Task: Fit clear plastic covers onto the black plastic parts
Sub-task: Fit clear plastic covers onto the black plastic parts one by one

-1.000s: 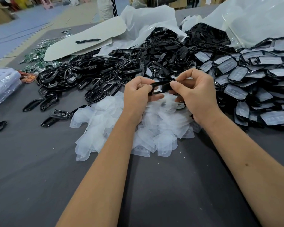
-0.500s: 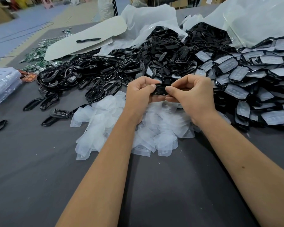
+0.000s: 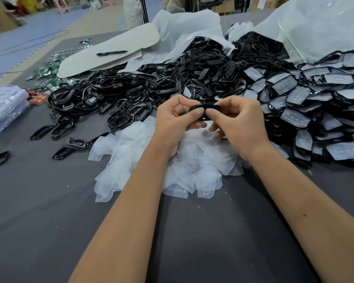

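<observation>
Both hands meet just above centre, over the heap of clear, floppy plastic covers (image 3: 161,160) that lies on the dark grey table (image 3: 39,221). The left hand (image 3: 173,124) and the right hand (image 3: 240,123) together pinch one glossy black oval plastic part (image 3: 205,110), thumb tips almost touching on its near edge, the other fingers curled behind it. Whether a cover already sits on that part is hard to tell, since the fingers hide most of it.

At 10 to 12 o'clock spreads a large pile of bare black plastic frames (image 3: 114,99), with a few strays (image 3: 62,127) at 9 o'clock. At 2 to 3 o'clock lies a stack of black parts fitted with clear covers (image 3: 315,111). Beyond, at 11 o'clock, a black marker pen (image 3: 111,53) rests on a pale rounded card sheet (image 3: 110,52), beside small green circuit boards (image 3: 47,74). Crumpled white plastic bags (image 3: 184,25) rise at 12 to 1 o'clock.
</observation>
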Motion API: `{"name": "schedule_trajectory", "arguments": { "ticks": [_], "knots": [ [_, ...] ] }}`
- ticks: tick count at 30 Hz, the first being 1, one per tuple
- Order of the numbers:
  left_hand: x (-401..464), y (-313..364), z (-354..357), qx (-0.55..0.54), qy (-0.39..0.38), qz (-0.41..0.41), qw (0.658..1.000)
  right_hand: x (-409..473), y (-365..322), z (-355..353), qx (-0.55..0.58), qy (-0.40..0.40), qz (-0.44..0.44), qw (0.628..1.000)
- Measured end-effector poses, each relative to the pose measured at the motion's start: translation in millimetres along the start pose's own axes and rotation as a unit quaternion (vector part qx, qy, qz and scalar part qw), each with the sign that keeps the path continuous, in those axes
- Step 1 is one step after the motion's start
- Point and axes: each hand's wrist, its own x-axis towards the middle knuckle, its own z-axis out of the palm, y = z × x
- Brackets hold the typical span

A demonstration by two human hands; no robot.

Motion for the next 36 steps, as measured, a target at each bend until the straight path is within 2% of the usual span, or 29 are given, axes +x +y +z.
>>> {"name": "schedule_trajectory", "arguments": {
  "ticks": [2,5,10,13,15,18,20,21,25,27,29,32,36],
  "knots": [
    [0,0,-1,-0.005,-0.006,-0.007,1.000,-1,-1,1,0.012,-0.016,-0.001,1.000],
    [0,0,0,0.006,-0.015,-0.003,1.000,-2,-3,1,-0.023,0.002,-0.032,0.999],
    [0,1,0,-0.002,-0.005,-0.005,1.000,-4,-4,5,-0.147,0.024,-0.126,0.981],
    [2,1,0,-0.029,0.039,-0.011,0.999,-7,-9,7,-0.214,0.042,-0.169,0.961],
    [5,2,-2,-0.067,0.079,-0.017,0.994,-8,-14,3,-0.220,-0.023,-0.213,0.952],
    [8,6,-4,-0.129,0.122,-0.040,0.983,-14,-19,2,-0.266,-0.247,-0.220,0.906],
    [8,7,-4,-0.143,0.125,-0.049,0.980,-17,-19,5,-0.339,-0.306,-0.205,0.865],
    [8,8,-4,-0.142,0.123,-0.052,0.981,-16,-19,6,-0.347,-0.307,-0.200,0.863],
    [7,9,-2,-0.139,0.118,-0.059,0.981,-14,-17,6,-0.265,-0.258,-0.209,0.905],
    [7,9,-2,-0.140,0.117,-0.064,0.981,-15,-15,7,-0.141,-0.205,-0.194,0.949],
    [7,9,-1,-0.136,0.118,-0.063,0.981,-14,-12,8,0.015,-0.172,-0.137,0.975],
    [8,9,0,-0.140,0.132,-0.063,0.979,-10,-14,4,0.191,-0.137,-0.040,0.971],
    [8,11,-2,-0.171,0.137,-0.074,0.973,-4,-12,1,0.234,-0.106,0.010,0.966]
  ]
}}
